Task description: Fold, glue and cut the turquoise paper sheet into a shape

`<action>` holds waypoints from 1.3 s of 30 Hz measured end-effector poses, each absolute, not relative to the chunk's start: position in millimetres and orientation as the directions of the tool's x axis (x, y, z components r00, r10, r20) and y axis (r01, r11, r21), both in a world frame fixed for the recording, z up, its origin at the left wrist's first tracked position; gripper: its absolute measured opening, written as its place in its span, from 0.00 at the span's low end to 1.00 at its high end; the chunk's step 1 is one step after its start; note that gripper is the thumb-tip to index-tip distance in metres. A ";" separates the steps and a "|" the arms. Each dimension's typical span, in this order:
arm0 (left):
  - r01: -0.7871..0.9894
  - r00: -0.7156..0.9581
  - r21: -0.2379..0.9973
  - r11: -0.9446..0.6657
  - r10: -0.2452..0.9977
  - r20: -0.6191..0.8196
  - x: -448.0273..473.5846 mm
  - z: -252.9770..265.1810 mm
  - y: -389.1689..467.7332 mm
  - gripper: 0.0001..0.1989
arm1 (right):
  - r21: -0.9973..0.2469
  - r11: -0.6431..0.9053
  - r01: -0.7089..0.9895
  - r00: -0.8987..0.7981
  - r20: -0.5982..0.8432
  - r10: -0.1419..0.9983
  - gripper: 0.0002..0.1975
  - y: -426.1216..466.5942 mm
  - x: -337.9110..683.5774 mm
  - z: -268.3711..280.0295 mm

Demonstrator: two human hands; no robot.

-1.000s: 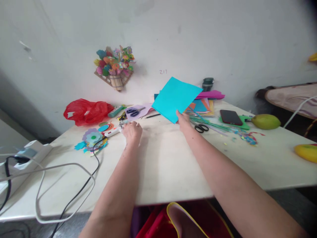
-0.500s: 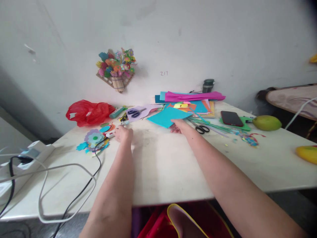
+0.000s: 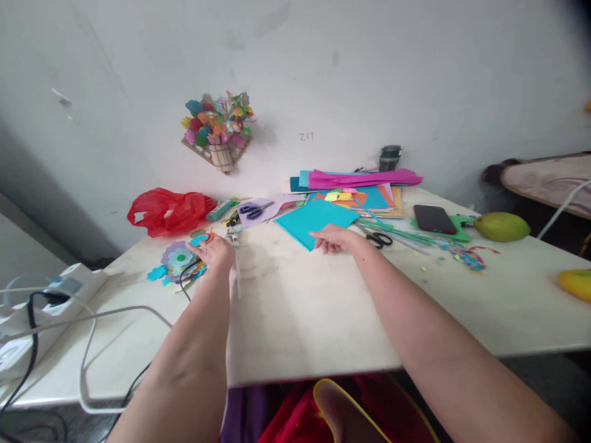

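Observation:
My left hand (image 3: 213,251) is over the right side of a pile of paper flowers (image 3: 178,258), its fingers stretched out by an orange cutout and a blue one. A black cable (image 3: 183,282) runs out from beneath it; whatever lies under the palm is hidden. My right hand (image 3: 333,239) has its fingers curled at the near edge of a bright blue sheet (image 3: 314,218), thumb side over the top. Black-handled scissors (image 3: 381,239) lie just right of that wrist. A small whitish item (image 3: 232,235) sits right of my left hand.
A red plastic bag (image 3: 168,212), purple-handled scissors (image 3: 253,210) and a stack of coloured sheets (image 3: 369,198) line the back. Rightward are green stems (image 3: 406,234), a phone (image 3: 434,219) and a mango (image 3: 502,227). A power strip (image 3: 69,289) with loose cables occupies the left.
My left hand has moved left onto the paper flowers, uncovering the small whitish item. The blue sheet's near corner has come down and toward me, with my right hand still at its edge.

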State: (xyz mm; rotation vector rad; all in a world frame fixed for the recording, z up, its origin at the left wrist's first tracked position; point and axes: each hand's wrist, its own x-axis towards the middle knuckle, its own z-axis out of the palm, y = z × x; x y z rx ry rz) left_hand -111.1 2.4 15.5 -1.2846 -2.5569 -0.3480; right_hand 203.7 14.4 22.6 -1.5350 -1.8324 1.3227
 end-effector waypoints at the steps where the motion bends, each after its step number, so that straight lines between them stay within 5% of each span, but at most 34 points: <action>1: 0.815 -0.563 0.085 0.573 0.748 0.352 -112.8 16.1 2.8 0.12 | -0.850 -0.035 0.525 -0.299 -0.223 0.928 0.21 14.9 201.7 20.4; 6: 0.861 -0.495 0.064 0.504 0.805 0.328 -119.8 22.4 4.0 0.12 | -0.810 0.133 0.570 -0.188 0.029 0.982 0.15 22.3 195.1 16.5; 12: 0.877 -0.480 0.201 0.436 0.791 0.379 -108.7 28.1 -0.1 0.15 | -0.424 0.228 0.877 -0.099 0.304 0.947 0.11 26.3 196.5 15.1; 16: 0.901 -0.431 0.275 0.336 0.758 0.488 -90.0 42.2 -0.9 0.19 | -0.322 0.302 0.897 -0.219 0.270 0.938 0.08 23.4 194.9 9.3; 20: 0.900 -0.398 0.390 0.194 0.729 0.557 -59.4 60.3 0.6 0.21 | -0.434 0.333 0.837 -0.252 0.235 0.939 0.05 22.4 188.3 6.5; 23: 0.843 -0.345 0.538 -0.024 0.743 0.574 -30.7 66.3 3.1 0.25 | -0.644 0.332 0.689 -0.192 0.279 0.941 0.07 24.7 180.9 6.4; 27: 0.676 -0.315 0.715 -0.179 0.807 0.500 5.7 61.2 6.4 0.27 | -0.937 0.313 0.156 -0.232 0.273 0.934 0.14 21.5 170.1 11.5; 30: 0.651 -0.306 0.737 -0.183 0.825 0.476 27.5 54.9 4.3 0.25 | -0.961 0.233 -0.151 -0.347 0.272 0.898 0.18 9.8 163.0 20.9; 39: 0.792 -0.166 0.589 -0.159 0.873 0.459 71.6 46.5 -21.7 0.21 | -0.905 0.186 -0.381 -0.229 0.288 0.930 0.18 4.9 153.1 22.0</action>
